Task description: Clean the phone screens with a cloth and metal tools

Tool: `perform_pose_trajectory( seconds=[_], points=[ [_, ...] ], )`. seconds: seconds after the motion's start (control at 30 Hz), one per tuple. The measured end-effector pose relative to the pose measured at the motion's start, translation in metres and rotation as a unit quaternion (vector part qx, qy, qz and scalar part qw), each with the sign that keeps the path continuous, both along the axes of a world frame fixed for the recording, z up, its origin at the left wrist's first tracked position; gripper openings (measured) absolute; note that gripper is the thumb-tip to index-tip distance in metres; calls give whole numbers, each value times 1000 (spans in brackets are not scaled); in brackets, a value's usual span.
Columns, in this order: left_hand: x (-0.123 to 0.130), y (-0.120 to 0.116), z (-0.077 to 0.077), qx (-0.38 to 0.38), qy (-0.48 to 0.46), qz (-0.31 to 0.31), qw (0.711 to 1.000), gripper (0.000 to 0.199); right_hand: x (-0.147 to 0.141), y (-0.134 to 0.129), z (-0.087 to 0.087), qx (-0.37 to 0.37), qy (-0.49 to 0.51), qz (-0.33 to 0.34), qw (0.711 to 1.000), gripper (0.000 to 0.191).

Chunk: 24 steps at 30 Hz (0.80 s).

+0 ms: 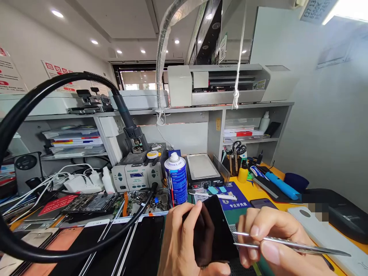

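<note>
Black-screened smartphone clasped in left hand between thumb and fingers, right hand pinching metal tweezers, parted tips near smartphone's right edge

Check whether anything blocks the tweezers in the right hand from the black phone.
Nothing visible does: the tips of the tweezers in the right hand sit beside the right edge of the phone, while the left hand holds its left side.

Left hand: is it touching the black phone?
Touching. The head view shows the left hand gripping the black phone along one side.
</note>
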<state>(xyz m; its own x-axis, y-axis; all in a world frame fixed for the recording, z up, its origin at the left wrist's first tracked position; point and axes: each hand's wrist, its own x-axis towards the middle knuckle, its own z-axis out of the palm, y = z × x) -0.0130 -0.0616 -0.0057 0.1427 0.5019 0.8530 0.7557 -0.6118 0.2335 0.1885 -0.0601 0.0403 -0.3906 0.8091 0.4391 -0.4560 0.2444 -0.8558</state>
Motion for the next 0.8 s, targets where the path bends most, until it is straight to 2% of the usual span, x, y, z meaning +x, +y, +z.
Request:
perform_pose_trajectory(
  seconds=[0.13, 0.33, 0.8],
  points=[
    [-3, 1, -4, -4, 7, 3, 1000, 80, 0, 2, -1, -17, 11, 22, 1000, 7],
    [-6, 1, -3, 2, 37, 2, 999, 81, -9, -1, 5, -67, 39, -18, 997, 8],
    [0, -1, -1, 9, 8, 9, 1000, 79, -12, -1, 10, -89, 47, -30, 994, 10]
  ],
)
